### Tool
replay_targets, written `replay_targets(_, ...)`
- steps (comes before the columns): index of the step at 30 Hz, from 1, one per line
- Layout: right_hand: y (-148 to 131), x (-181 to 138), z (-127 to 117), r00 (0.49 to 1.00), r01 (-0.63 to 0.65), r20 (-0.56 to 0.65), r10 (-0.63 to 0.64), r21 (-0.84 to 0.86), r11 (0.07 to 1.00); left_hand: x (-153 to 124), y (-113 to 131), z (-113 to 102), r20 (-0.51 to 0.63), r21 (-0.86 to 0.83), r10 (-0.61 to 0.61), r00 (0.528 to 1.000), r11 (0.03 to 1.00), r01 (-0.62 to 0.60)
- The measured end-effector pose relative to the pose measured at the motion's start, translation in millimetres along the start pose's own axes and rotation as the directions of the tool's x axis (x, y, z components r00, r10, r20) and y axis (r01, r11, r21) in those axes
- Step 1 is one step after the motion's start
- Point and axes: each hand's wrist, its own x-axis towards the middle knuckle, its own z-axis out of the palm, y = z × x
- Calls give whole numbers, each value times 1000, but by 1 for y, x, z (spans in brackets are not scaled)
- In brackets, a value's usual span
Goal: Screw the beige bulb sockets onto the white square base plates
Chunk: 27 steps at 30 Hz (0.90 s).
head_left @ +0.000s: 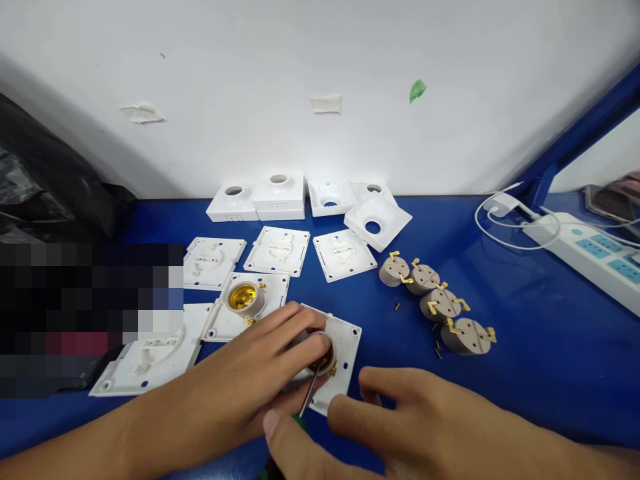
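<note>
Tabletop (540, 333) lies beneath your right hand (410, 420), thumb crossing a handle (301, 421), full grip unclear; your left hand (275, 353), above a white plate (346, 340), clasps the socket (334, 351). Likely you're screwing it down, steady turns called for next: the screwdriver's (309, 393) long axis slants forward-right, tip down in the socket.

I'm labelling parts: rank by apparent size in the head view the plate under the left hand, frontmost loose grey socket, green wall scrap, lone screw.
1. Plate, partly covered by the left hand
2. Frontmost socket
3. Green scrap
4. Screw
</note>
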Motion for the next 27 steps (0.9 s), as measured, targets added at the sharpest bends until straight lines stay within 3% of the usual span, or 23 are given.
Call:
replay_targets(6,-2,5,-5,999,-31,-44,29,-54,998,0,0,0,-5,-37,-6,1000,999,6)
replay_targets(13,-1,7,-7,987,-67,-143,71,35,997,-1,1,-3,-26,-59,2,1000,998,-4)
replay_targets(21,0,4,-11,988,-121,-80,134,151,981,-3,-3,-1,15,-51,-24,1000,998,25)
replay_targets(27,0,7,-4,941,-207,-213,263,253,945,-5,-1,0,-1,-45,20,1000,999,-20)
